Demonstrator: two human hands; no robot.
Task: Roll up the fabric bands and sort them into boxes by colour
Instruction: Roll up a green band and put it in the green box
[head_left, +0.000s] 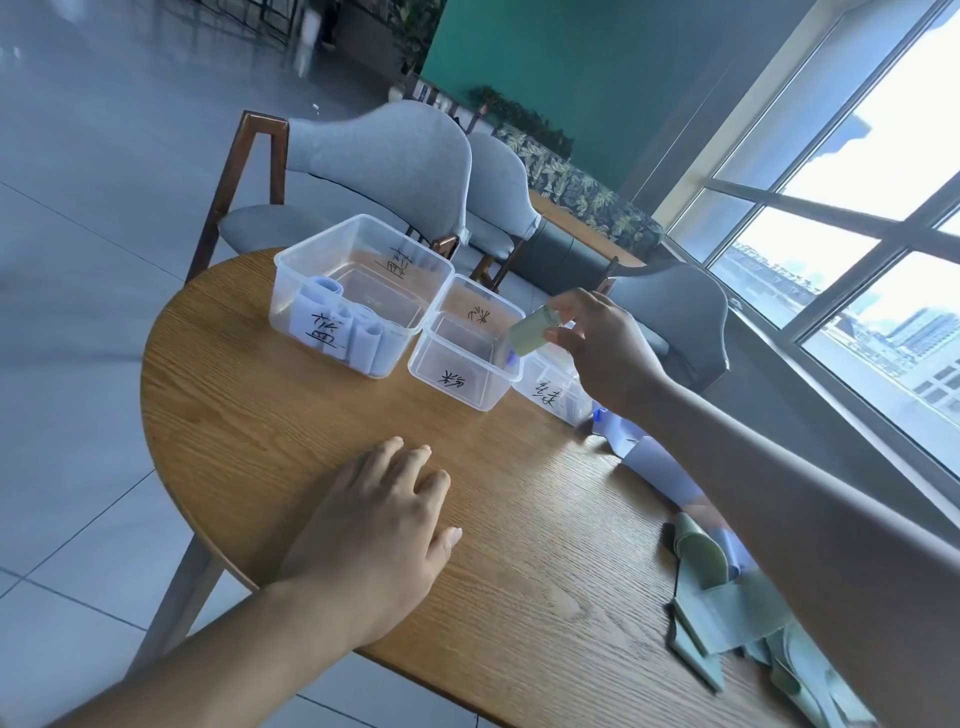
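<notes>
A: Right hand (597, 345)?
B: Pinches a rolled green band (531, 328), held in the air above the gap between the middle box (470, 384) and the right box (553, 387).
A: Left hand (382, 525)?
B: Fingers spread, palm down on the surface (291, 415), near its front edge.
A: Other bands?
B: Blue rolls (340, 332) in the left box (358, 260); loose green bands (722, 597) at the right edge.

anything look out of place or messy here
Nothing damaged or spilled. The only untidy spot is the loose pile of green bands lying unrolled at the table's right edge. The right hand holds a rolled green band over the boxes.
</notes>
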